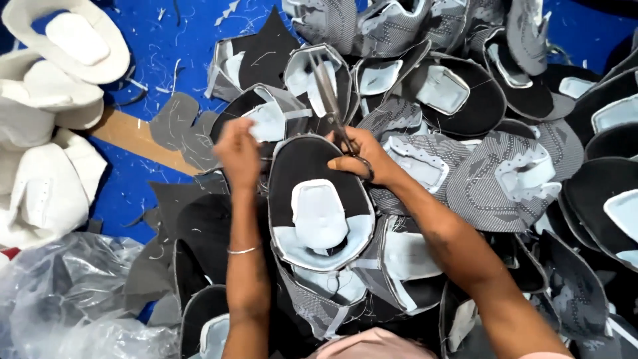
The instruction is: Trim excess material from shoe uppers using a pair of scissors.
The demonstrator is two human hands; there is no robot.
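Note:
My right hand grips a pair of scissors whose blades point up and away from me. My left hand pinches the upper left edge of a black shoe upper with a pale grey lining patch in its middle. That piece lies flat between both hands on top of other cut uppers. A thin bangle circles my left wrist.
A heap of black and grey knitted shoe uppers fills the right and top. White uppers are stacked at the left on a blue surface strewn with threads and grey offcuts. A clear plastic bag lies at the lower left.

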